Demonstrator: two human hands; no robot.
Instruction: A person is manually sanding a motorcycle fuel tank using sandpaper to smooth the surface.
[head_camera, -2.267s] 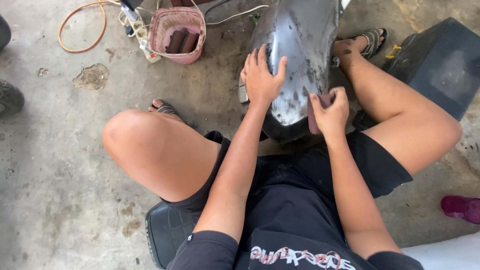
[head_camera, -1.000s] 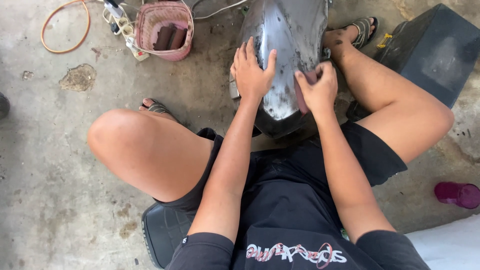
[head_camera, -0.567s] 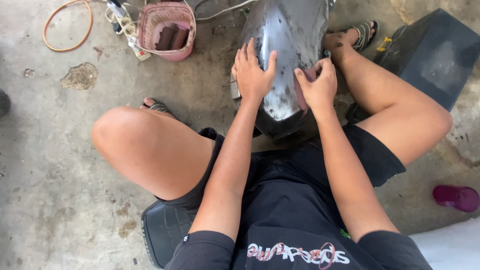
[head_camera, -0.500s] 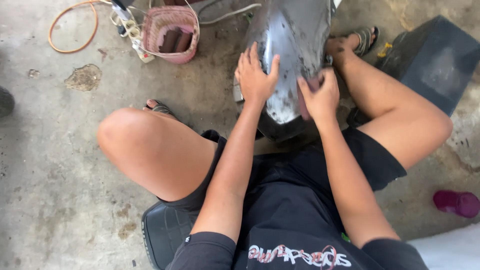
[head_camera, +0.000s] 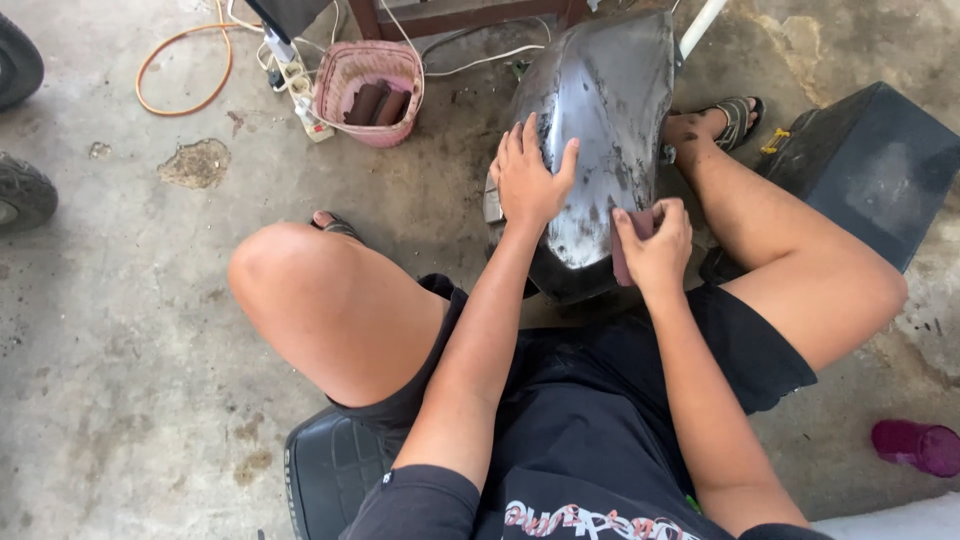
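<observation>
A dark, wet, curved body panel (head_camera: 600, 110) stands on the concrete floor between my knees. My left hand (head_camera: 532, 178) lies flat on the panel's left side, fingers spread, steadying it. My right hand (head_camera: 655, 242) is closed on a reddish-brown piece of sandpaper (head_camera: 628, 250), pressed against the panel's lower right edge. I sit low on a black seat (head_camera: 325, 480), with my legs spread around the panel.
A pink basket (head_camera: 342, 82) holding brown rolls stands at the back. Beside it lie a white power strip (head_camera: 298, 92) and an orange cable loop (head_camera: 185, 65). A black box (head_camera: 880, 170) sits right, tyres (head_camera: 22, 190) left, a purple cup (head_camera: 915, 445) lower right.
My right hand with the sandpaper has slid down the panel's right side toward its lower edge. My left hand has stayed on the panel. The view has shifted slightly.
</observation>
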